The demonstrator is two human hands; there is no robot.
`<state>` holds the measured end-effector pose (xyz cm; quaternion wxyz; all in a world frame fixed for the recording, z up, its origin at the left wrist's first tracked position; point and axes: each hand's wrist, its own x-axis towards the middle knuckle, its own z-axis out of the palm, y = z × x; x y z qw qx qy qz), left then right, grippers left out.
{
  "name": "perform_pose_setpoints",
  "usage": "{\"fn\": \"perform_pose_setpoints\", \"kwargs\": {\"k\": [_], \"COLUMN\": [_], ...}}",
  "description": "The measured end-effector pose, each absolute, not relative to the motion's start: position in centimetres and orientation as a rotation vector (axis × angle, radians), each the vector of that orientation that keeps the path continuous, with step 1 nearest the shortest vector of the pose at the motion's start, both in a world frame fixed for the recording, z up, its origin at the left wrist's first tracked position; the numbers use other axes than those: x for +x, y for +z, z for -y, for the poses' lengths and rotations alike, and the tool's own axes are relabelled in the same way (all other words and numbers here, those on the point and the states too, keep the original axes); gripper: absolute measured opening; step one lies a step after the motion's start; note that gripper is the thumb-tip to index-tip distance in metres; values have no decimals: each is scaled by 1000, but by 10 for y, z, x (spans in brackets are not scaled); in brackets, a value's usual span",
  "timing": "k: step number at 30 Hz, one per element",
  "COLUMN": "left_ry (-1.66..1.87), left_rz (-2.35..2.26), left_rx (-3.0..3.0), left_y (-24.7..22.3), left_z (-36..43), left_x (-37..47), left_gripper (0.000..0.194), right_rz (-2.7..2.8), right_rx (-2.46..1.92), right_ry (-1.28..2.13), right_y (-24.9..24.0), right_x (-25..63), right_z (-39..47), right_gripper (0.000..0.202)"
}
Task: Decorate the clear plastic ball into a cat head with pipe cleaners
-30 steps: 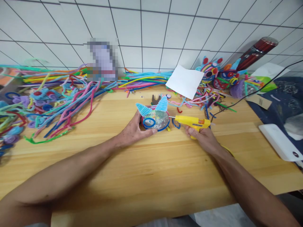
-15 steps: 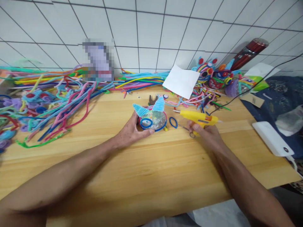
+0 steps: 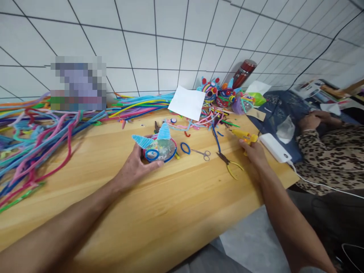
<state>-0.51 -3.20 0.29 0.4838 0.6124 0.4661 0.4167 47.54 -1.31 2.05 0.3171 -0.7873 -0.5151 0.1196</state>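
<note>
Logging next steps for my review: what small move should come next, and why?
Probably the right hand should let go of the yellow glue gun: a loose blue ring lies beside the eared craft piece, which bears one similar ring, and the left hand is busy holding that piece.

So I'm seeing a clear round toy (image 3: 166,148) wearing two fuzzy light-blue ears (image 3: 164,132), with a yellow glue gun (image 3: 241,135) well off to its right, pointing left.
</note>
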Motion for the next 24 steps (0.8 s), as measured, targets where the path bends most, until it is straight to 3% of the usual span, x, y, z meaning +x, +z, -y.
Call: {"fn": "perform_pose_setpoints", "kwargs": {"k": [6,11,17,24], "left_ry": [1014,1013,1017,1020], "left_rz": [-1158,-1105,-1122,-1036], "left_rx": [1492,1500,1514,1526], "left_y": [7,13,10,11], "left_z": [33,34,33,32], "left_x": [-3,-1,-3,-3], "left_gripper": [104,106,108,105], "right_rz": [1315,1405,2245,2554], "right_rx": [-2178,-1939,-1406,-1496], "right_ry": [266,-223,70,112], "right_y": [17,28,41,27], "right_x": [488,454,336,277], "right_z": [24,67,54,7], "right_gripper": [55,52,14,14]}}
